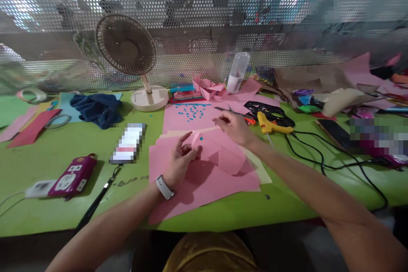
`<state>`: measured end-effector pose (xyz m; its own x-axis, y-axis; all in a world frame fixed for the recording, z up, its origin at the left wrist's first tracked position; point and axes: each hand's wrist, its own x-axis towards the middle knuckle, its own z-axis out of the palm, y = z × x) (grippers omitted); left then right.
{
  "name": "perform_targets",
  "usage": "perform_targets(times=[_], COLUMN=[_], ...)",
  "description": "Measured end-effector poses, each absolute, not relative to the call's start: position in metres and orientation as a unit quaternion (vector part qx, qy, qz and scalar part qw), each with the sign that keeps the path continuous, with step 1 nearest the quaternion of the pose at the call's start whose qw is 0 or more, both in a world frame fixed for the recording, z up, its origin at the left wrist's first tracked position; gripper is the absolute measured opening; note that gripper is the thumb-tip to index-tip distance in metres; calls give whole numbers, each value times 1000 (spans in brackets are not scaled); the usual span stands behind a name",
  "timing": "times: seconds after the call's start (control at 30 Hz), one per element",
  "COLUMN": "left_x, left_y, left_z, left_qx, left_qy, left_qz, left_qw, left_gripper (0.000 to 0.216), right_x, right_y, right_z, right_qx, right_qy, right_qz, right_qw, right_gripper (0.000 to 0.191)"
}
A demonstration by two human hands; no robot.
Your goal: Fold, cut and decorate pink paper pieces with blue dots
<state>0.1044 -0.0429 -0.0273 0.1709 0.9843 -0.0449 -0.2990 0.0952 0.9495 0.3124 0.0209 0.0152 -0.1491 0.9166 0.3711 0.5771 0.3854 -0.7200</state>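
The green table [223, 213] is backed by perforated metal [191, 42]; folded pink paper [208, 148] is pinched in the left grip [181, 160], near the bunched right grip [235, 127], contents unclear.

the paper [231, 158] is pink with a blue diamond [201, 138].

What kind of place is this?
It looks like a craft workspace, maybe a workshop or classroom. The left hand holds folded pink paper, a yellow glue gun lies nearby, and small blue pieces are scattered on a pink sheet.
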Motion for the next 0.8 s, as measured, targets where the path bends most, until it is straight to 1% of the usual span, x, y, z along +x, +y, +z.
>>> perform_targets(times=[0.1, 0.13, 0.2, 0.23, 0.33, 0.37, 0.43, 0.53, 0.63, 0.67, 0.7, 0.77, 0.8], left_x=[104, 104, 104, 104, 104, 105, 105, 104, 104, 104, 104, 103, 103], left_y=[-41, -41, -42, -42, -44, -44, -44, -44, -44, -43, -43, -42, -41], left_z=[-29, -29, -28, -27, -24, -23, -22, -21, -21, -21, -21, -21, -20], left_qx=[436, 435, 434, 434, 444, 449, 455, 448, 442, 442, 438, 420, 407], left_qy=[401, 404, 408, 410, 414, 416, 419, 423, 418, 416, 414, 417, 422], left_qz=[515, 513, 507, 503, 493, 487, 474, 464, 475, 481, 487, 494, 494], left_qw=[620, 620, 623, 625, 624, 623, 627, 636, 636, 633, 632, 636, 642], left_gripper=[72, 71, 70, 70, 70, 70, 70, 72, 72, 71, 70, 69, 68], right_x=[334, 340, 347, 348, 344, 341, 337, 333, 333, 335, 339, 354, 366], right_y=[49, 59, 75, 82, 97, 100, 102, 99, 86, 80, 73, 56, 47], right_z=[11, 8, -2, -7, -21, -24, -27, -28, -25, -23, -20, -14, -10], right_qx=[-561, -580, -603, -603, -579, -573, -570, -557, -520, -508, -499, -503, -516], right_qy=[-682, -671, -681, -701, -762, -771, -778, -792, -819, -827, -832, -829, -822], right_qz=[195, 196, 187, 166, 100, 92, 95, 93, 61, 51, 47, 47, 41], right_qw=[428, 418, 372, 342, 274, 261, 246, 231, 234, 237, 239, 239, 238], right_gripper=[45, 48, 51, 46, 21, 18, 19, 26, 48, 51, 49, 35, 32])
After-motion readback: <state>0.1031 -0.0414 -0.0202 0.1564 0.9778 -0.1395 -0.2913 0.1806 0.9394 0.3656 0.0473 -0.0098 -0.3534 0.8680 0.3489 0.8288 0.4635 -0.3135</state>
